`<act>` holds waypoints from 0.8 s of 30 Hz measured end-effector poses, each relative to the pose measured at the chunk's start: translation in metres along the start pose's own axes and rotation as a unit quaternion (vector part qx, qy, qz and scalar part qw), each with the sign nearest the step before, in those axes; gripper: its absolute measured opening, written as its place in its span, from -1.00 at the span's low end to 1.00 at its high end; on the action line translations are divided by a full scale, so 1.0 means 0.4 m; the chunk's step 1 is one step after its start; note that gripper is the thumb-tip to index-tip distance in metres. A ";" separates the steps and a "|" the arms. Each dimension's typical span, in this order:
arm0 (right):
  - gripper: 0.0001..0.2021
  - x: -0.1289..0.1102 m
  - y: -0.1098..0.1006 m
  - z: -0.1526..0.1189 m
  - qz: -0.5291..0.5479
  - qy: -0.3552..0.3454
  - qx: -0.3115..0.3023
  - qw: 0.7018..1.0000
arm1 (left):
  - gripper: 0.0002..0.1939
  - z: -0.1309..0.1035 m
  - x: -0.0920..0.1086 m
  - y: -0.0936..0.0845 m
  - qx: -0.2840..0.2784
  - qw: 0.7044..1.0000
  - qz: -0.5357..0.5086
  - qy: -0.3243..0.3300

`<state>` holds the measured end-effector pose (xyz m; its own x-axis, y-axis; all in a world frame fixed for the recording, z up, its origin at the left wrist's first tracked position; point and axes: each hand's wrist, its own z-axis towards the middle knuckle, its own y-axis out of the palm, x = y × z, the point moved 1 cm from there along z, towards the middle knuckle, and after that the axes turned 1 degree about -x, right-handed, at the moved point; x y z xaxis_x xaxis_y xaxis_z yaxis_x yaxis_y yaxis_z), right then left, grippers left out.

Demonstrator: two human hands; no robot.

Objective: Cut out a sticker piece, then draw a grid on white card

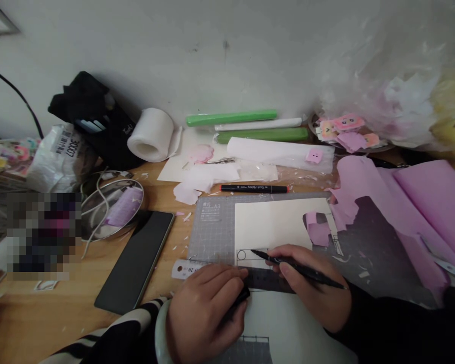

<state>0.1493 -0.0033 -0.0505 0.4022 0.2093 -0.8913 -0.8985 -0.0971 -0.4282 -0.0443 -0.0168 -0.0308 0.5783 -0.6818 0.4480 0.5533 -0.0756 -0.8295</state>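
My right hand [314, 290] grips a slim black marker pen [311, 273], its tip just above a sheet of cream paper [271, 222]. Beside the tip, a small circle and straight black lines are drawn on the paper. A steel ruler [182, 269] lies across the sheet below the drawing. My left hand [208, 311] presses the ruler down with curled fingers. Under those fingers sits a small black object [240, 302], mostly hidden, whose kind I cannot make out. Beneath the paper is a grey cutting mat [214, 230].
A black marker with red ends [254, 188] lies behind the mat. To the left are a phone [136, 260] and a metal bowl [142, 194]. Pink paper [436, 197] and scissors [449, 265] lie at right. A white roll [151, 134] and green rolls [231, 117] stand by the wall.
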 end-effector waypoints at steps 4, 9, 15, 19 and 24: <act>-0.81 -0.001 -0.002 0.003 0.004 -0.008 -0.008 1.000 | -0.85 -0.004 0.000 0.003 -0.007 1.000 -0.002 -0.004; -0.79 -0.005 -0.004 0.004 0.010 -0.011 -0.024 1.000 | -0.84 0.004 0.000 -0.002 -0.013 1.000 0.004 -0.003; -0.80 -0.007 0.001 0.007 0.007 -0.019 -0.034 0.999 | -0.85 0.007 0.002 -0.006 -0.013 1.000 0.009 0.004; -0.80 -0.007 0.001 0.008 0.012 -0.037 -0.039 0.999 | -0.85 0.007 0.003 -0.006 -0.007 1.000 0.008 0.003; -0.80 -0.006 0.000 0.005 0.012 -0.040 -0.040 0.998 | -0.85 0.012 0.004 -0.009 -0.012 1.000 0.010 0.000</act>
<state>0.1479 -0.0018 -0.0479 0.3623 0.2833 -0.8880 -0.8891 -0.1807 -0.4204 -0.0426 -0.0141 -0.0255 0.5885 -0.6840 0.4310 0.5269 -0.0797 -0.8461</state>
